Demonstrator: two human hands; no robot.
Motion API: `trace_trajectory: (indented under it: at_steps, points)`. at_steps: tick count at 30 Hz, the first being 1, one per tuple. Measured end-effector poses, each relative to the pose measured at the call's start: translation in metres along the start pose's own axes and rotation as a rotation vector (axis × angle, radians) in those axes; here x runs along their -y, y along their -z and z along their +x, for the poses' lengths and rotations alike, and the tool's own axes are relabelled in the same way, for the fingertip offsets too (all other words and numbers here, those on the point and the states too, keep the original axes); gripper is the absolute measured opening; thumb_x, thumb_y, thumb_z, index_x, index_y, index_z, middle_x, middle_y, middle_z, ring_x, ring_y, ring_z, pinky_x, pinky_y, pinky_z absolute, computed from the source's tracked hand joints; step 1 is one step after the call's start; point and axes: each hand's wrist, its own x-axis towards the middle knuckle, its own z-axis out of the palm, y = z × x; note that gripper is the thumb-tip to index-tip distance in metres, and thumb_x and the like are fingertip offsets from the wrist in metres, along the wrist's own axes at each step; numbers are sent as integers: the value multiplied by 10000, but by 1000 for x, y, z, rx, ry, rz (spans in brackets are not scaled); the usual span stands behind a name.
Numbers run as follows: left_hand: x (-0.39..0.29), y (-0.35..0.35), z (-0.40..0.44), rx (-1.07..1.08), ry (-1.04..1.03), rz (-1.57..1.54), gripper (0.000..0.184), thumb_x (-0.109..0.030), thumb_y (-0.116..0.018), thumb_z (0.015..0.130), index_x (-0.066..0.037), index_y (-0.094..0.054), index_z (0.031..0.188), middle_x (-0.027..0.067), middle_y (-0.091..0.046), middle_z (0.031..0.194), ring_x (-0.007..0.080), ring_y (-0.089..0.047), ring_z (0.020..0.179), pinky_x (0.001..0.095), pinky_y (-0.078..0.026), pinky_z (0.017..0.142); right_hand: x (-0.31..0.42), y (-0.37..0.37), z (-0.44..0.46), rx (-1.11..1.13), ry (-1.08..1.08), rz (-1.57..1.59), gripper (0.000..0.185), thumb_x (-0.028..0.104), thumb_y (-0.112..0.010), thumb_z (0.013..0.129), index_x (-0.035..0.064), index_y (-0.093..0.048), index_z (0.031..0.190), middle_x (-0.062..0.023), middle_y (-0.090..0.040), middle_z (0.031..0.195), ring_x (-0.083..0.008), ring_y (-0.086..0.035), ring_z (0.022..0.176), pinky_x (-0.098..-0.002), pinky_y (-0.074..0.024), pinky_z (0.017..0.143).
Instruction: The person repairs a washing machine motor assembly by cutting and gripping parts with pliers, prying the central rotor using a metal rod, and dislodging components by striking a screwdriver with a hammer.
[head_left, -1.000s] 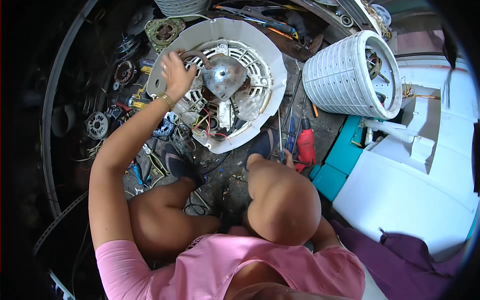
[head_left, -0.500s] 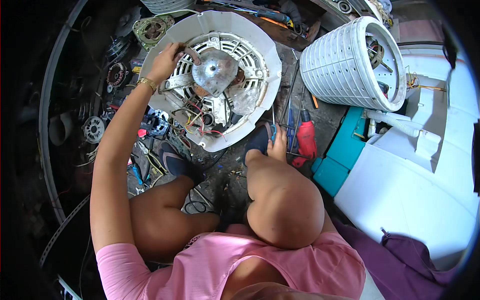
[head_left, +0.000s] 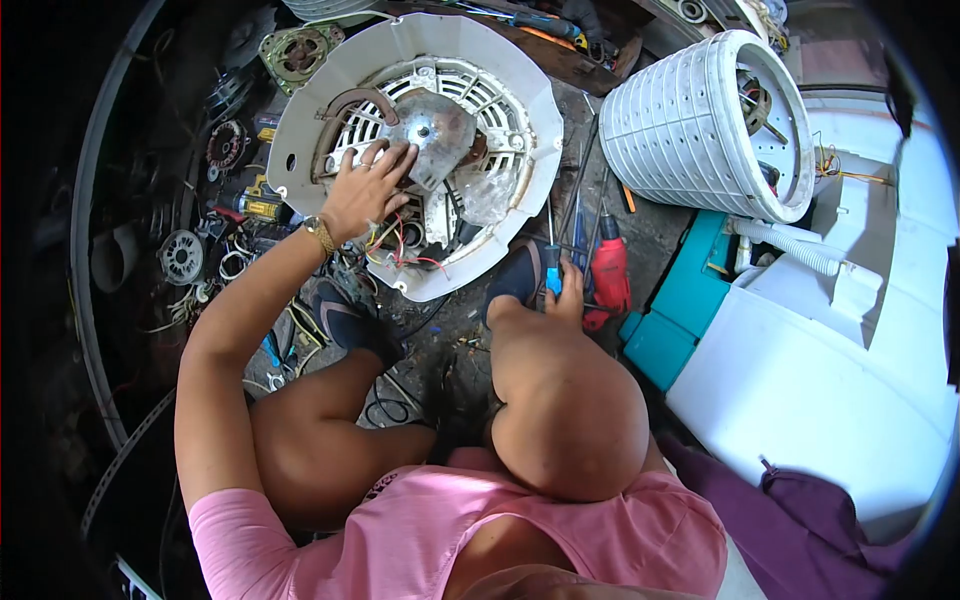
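My left hand (head_left: pixel 368 190), with a watch on its wrist, reaches over a round white plastic housing (head_left: pixel 540 110). Its fingers are spread, and the fingertips rest at the near-left edge of a worn metal plate (head_left: pixel 437 125) in the housing's middle. A curved brown strap (head_left: pixel 352 99) sticks out at the plate's left. Loose red and yellow wires (head_left: pixel 405 245) lie below my left hand. Beside my right shoe, my right hand (head_left: pixel 569 295) is closed on a screwdriver (head_left: pixel 553 270) with a blue handle, its shaft pointing away from me. My knee hides part of that arm.
To the right of my right hand lies a red power drill (head_left: pixel 610 275). Beyond it are a teal case (head_left: pixel 680 310) and a perforated white drum (head_left: pixel 680 130) on its side. Motor parts, pliers (head_left: pixel 300 325) and a yellow drill (head_left: pixel 262 200) crowd the floor at left.
My left hand has let go of the brown strap and moved down and right onto the metal plate. The screwdriver in my right hand has tilted, showing more of its handle.
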Motion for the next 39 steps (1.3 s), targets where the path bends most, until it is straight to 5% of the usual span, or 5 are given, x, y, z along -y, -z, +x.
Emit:
trace_trajectory:
  at_steps: [15,19,23,30,39]
  points:
    - [-34,17,-30,341,-83,-740,610,-542,-512,846,-44,-521,1199,150,-524,1174,310,-526,1076,472,-354,929,61,29,75,-40,-237,628,566,232,-631,876,34,-378,1342,-194,-441,1279,-247,-549,1038,-314,-488,795]
    - [-94,31,-43,563,-229,-335,575,-460,-597,799,-32,-566,1182,189,-581,1168,318,-612,998,467,-424,898,103,25,146,328,-465,989,899,461,-627,834,164,-75,1478,-160,-253,1458,-339,-303,1324,-590,-392,901]
    - [-101,-6,-56,409,-305,-251,140,-192,-576,774,-74,-646,749,104,-665,742,261,-670,707,386,-499,594,95,-16,152,153,-177,717,746,4,-526,781,152,-200,1435,-142,-479,1275,-225,-555,1054,-344,-521,695]
    - [-81,22,-117,647,-473,-171,257,-211,-529,806,-50,-608,990,103,-656,735,256,-654,673,387,-480,605,117,30,59,476,-214,714,911,110,-681,808,94,-64,1479,-155,-591,1061,-162,-612,664,-279,-500,470]
    - [-97,28,-126,729,-543,-241,362,-203,-531,802,-7,-559,1105,129,-646,731,285,-656,695,399,-501,600,-28,37,41,-27,-221,26,240,242,-620,849,13,-634,918,-166,-670,845,-339,-656,728,-417,-518,637]
